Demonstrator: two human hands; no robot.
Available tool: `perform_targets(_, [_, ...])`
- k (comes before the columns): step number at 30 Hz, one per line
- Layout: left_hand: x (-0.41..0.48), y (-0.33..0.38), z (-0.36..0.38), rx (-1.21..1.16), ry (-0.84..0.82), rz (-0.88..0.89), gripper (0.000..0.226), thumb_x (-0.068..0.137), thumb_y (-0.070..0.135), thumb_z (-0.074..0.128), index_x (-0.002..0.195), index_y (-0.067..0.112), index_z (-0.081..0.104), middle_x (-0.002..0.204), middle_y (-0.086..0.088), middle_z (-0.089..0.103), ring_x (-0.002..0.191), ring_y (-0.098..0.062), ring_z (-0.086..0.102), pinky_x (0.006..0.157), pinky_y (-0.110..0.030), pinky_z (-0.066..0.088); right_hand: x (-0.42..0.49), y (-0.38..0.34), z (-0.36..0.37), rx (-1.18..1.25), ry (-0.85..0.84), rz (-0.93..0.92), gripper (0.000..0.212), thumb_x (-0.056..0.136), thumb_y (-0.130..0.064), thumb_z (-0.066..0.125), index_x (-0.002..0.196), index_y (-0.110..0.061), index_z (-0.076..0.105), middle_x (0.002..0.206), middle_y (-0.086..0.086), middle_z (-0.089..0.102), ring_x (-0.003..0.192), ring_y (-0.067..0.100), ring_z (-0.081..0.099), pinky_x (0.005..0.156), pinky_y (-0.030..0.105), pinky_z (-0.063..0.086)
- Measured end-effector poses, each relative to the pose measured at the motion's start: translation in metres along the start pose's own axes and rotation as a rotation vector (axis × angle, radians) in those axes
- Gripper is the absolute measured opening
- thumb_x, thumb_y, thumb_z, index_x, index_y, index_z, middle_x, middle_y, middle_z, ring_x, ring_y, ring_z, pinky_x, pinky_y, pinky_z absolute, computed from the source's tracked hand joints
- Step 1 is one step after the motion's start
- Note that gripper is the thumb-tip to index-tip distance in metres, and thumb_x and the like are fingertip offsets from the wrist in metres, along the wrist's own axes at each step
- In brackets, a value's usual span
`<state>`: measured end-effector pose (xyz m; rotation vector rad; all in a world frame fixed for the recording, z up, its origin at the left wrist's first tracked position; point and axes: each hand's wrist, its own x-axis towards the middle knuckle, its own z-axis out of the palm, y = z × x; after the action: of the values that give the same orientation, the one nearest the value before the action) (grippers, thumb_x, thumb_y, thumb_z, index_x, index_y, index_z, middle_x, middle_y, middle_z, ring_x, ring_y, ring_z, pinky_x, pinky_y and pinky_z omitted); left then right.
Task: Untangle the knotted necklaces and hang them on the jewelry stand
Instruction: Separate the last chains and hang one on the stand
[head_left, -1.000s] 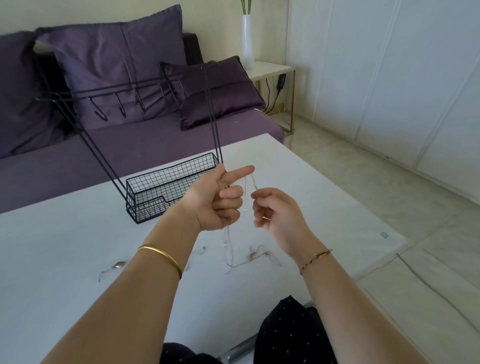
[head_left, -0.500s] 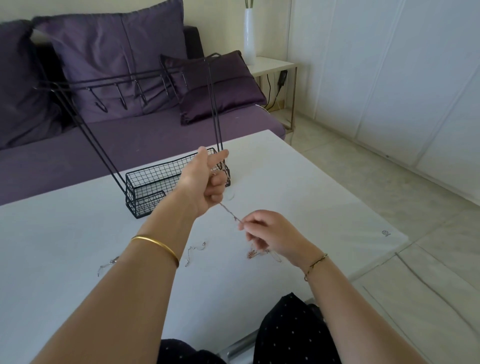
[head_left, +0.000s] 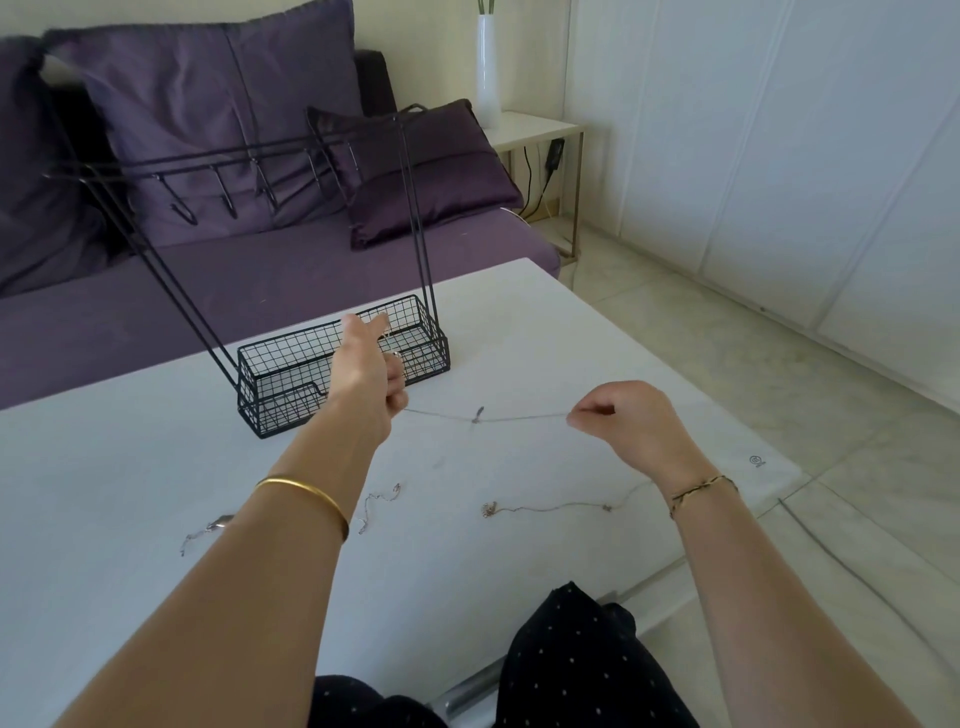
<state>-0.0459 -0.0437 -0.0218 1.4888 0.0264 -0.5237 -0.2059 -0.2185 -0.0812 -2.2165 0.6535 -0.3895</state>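
A person's right hand (head_left: 631, 423) pinches one end of a thin necklace (head_left: 524, 418) btwn thumb & forefinger, w/ the other fingers curled in. The left hand (head_left: 370, 375) grips the other end in curled fingers, thumb pointing away. The chain runs taut & nearly level btwn the two hands, just above a white table (head_left: 130, 457), w/ a small pendant (head_left: 478, 414) near its middle. The left hand sits in front of the wire basket base of a black jewelry stand (head_left: 283, 376). Loose on the table nearer the person lie a second necklace (head_left: 550, 506) by the right wrist, a third necklace (head_left: 382, 500) beside the left forearm & a fourth necklace (head_left: 208, 529) further left. Gold bangle (head_left: 304, 491) on left wrist, cord bracelet (head_left: 701, 487) on right. Purple sofa (head_left: 291, 280) w/ cushions behind.
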Motion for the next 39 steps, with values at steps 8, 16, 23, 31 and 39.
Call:
perform_targets(8, [0.003,-0.009,0.001,0.114,-0.043,0.02,0.053,0.103,0.048,0.015,0.147,0.029,0.037,0.047,0.007,0.02,0.045,-0.009,0.015,0.044,-0.024,0.015,-0.003,-0.004,-0.016,0.385,0.053,0.292,0.022,0.087,-0.024,0.061,0.071,-0.013,0.073,0.058,-0.003,0.034,0.048,0.009,0.03,0.044,0.017,0.022])
perform_targets(16, [0.002,-0.008,0.015,0.066,-0.125,0.037,0.05,0.103,0.047,0.015,0.146,0.033,0.035,0.053,0.005,0.02,0.048,-0.01,0.016,0.047,-0.024,0.017,0.001,-0.006,-0.007,0.471,0.114,0.325,0.027,0.091,-0.025,0.055,0.072,-0.013,0.071,0.054,-0.005,0.033,0.039,0.006,0.026,0.042,0.017,0.021])
perform_targets(23, [0.012,-0.018,0.005,0.074,-0.075,-0.013,0.05,0.102,0.049,0.017,0.147,0.033,0.035,0.053,0.005,0.02,0.049,-0.01,0.016,0.05,-0.026,0.015,0.001,0.004,-0.002,0.427,0.228,0.449,0.03,0.085,-0.018,0.049,0.062,-0.01,0.066,0.054,-0.001,0.029,0.043,0.012,0.022,0.043,0.023,0.021])
perform_targets(31, [0.025,-0.028,0.004,0.143,-0.031,-0.041,0.051,0.102,0.047,0.016,0.148,0.033,0.033,0.053,0.005,0.021,0.049,-0.011,0.016,0.047,-0.025,0.016,0.009,0.008,-0.003,0.361,0.361,0.453,0.032,0.084,-0.019,0.047,0.062,-0.008,0.067,0.053,-0.001,0.04,0.051,0.017,0.036,0.055,0.029,0.03])
perform_targets(39, [0.036,-0.044,0.007,0.607,-0.09,-0.123,0.026,0.102,0.032,0.038,0.106,0.009,0.05,0.062,-0.002,0.035,0.054,-0.015,0.028,0.053,-0.026,0.024,0.015,0.0,-0.01,0.211,0.152,0.35,0.027,0.084,-0.024,0.053,0.061,-0.016,0.066,0.053,-0.003,0.041,0.047,0.014,0.036,0.05,0.027,0.027])
